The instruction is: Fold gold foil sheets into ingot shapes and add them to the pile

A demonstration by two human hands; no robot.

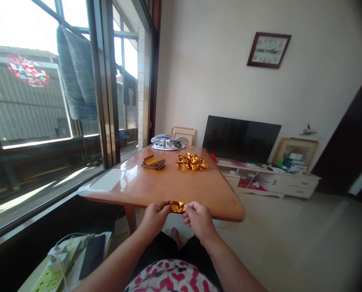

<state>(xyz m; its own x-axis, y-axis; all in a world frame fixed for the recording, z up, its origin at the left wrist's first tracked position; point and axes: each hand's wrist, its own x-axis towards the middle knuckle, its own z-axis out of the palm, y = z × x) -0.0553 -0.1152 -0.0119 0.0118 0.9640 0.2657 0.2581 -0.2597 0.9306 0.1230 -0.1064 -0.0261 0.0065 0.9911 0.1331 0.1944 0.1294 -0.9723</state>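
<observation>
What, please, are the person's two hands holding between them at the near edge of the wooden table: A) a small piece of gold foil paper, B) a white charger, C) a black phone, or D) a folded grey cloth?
A: the left hand and right hand pinch a small piece of gold foil paper between their fingertips at the wooden table's near edge.

The wooden table is bare across the middle of the frame, so a hand can pass there. Further up, a pile of gold foil pieces, a stack of sheets and a folded cloth block the far edge
</observation>
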